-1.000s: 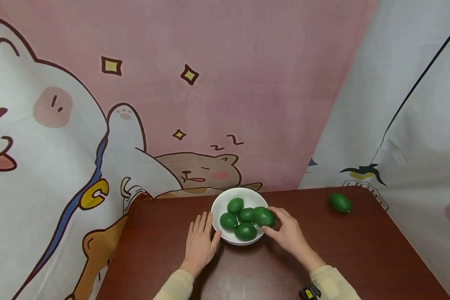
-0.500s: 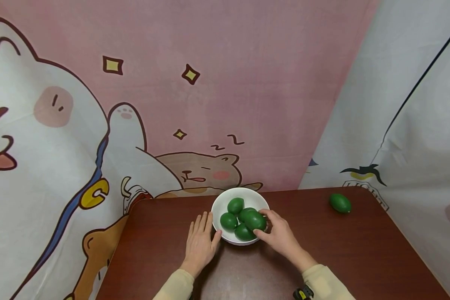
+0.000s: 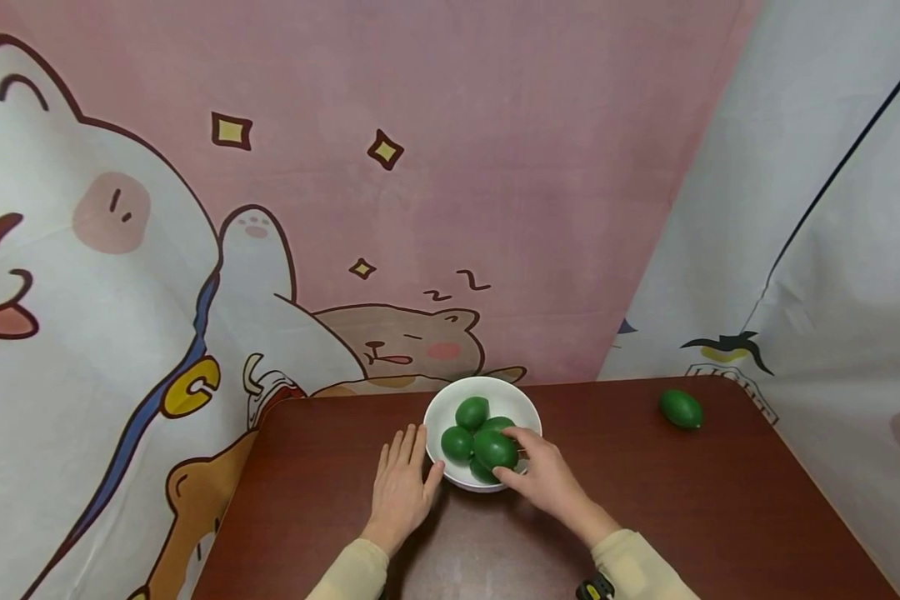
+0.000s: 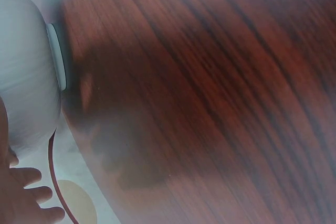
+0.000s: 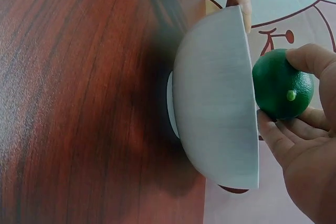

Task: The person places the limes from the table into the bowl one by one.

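A white bowl (image 3: 523, 410) stands on the brown table with several green limes in it. My right hand (image 3: 551, 479) grips a lime (image 3: 495, 450) between thumb and fingers, over the bowl's right half. In the right wrist view this lime (image 5: 282, 85) shows at the level of the bowl's rim (image 5: 251, 93). Under and behind it lie other limes, one (image 3: 472, 412) at the back and one (image 3: 457, 444) at the left. My left hand (image 3: 401, 483) rests with straight fingers against the bowl's left side; in the left wrist view its fingers (image 4: 31, 195) show beside the bowl (image 4: 29, 72).
Another lime (image 3: 681, 409) lies by itself near the table's back right corner. The brown table (image 3: 690, 500) ends at the back against a cloth (image 3: 540, 208) printed with cartoon animals.
My right hand has carried the gripped lime leftward from the bowl's right rim to above the limes inside. The left hand stays at the bowl's side.
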`<state>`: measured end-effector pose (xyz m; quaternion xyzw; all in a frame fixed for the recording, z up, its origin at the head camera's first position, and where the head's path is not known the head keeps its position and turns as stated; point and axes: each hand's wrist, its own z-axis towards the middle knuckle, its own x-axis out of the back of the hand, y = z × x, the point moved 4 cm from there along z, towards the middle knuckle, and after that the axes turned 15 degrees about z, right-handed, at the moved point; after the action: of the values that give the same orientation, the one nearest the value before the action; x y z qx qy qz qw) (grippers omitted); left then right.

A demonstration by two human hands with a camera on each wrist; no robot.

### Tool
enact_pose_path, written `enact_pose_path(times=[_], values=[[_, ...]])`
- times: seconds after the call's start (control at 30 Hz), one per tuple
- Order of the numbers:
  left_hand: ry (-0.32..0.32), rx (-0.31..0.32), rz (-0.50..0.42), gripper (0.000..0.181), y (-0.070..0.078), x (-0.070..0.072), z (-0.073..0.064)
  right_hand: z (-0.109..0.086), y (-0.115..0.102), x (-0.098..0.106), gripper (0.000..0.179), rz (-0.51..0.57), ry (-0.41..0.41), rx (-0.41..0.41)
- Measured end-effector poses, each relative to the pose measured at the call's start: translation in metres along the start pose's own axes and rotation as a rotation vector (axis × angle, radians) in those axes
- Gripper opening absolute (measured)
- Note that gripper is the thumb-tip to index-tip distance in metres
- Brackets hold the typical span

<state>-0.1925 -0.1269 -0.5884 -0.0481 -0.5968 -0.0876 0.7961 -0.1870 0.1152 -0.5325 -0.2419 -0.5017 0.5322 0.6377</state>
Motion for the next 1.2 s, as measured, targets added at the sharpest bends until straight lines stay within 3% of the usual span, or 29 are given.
enact_pose_path(times=[0.2, 0.43, 0.63, 1.2], values=[[-0.005, -0.001, 0.01, 0.07, 0.0, 0.001, 0.0, 0.0, -0.001, -0.007, 0.055, -0.085, -0.009, 0.04], [0.026, -0.009, 0.004, 0.068, 0.001, 0.003, 0.001, 0.002, -0.001, -0.014, 0.055, -0.083, -0.039, -0.001], [-0.001, -0.002, 0.017, 0.069, 0.001, 0.001, 0.001, 0.002, 0.001, -0.021, 0.055, -0.099, -0.063, -0.012], [0.003, -0.008, 0.03, 0.068, 0.001, 0.0, 0.0, 0.002, 0.002, -0.035, 0.054, -0.109, -0.146, -0.097]])
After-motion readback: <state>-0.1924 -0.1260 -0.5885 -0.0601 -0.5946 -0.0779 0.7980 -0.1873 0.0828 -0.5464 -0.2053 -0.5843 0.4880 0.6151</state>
